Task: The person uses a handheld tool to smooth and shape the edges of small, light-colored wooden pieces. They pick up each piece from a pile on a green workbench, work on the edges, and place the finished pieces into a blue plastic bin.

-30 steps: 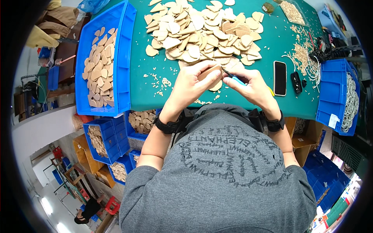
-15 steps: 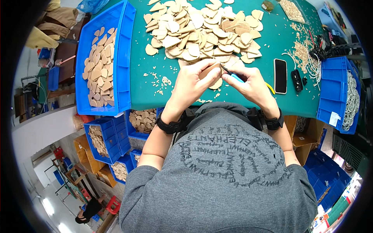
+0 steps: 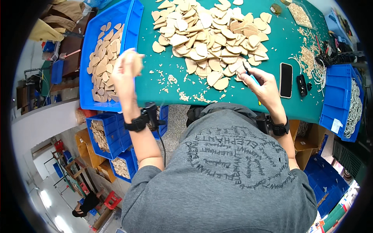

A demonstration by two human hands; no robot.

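Over the near right rim of the big blue bin [image 3: 132,27] at the left is my left hand [image 3: 124,79], smeared by motion. Its fingers are closed on a flat tan rounded piece [image 3: 137,64]. My right hand [image 3: 265,86] stays at the front of the pile, wrapped round a pair of pliers [image 3: 254,79] with blue and yellow handles. Their dark jaws point up and left, close to several loose tan pieces [image 3: 221,83]. Behind them spreads a large heap of similar flat pieces [image 3: 202,35] on the green table [image 3: 163,93].
Tan pieces [image 3: 103,64] fill part of the blue bin. Small chips [image 3: 182,97] litter the table's front. To the right lie a phone [image 3: 286,80], a black case [image 3: 301,85] and a blue bin [image 3: 334,93] of pale rings. More bins [image 3: 124,163] stand below left.
My left hand has swung left from the table's middle to the blue bin, carrying a tan piece. My right hand, with the pliers, has shifted slightly right, apart from the left.
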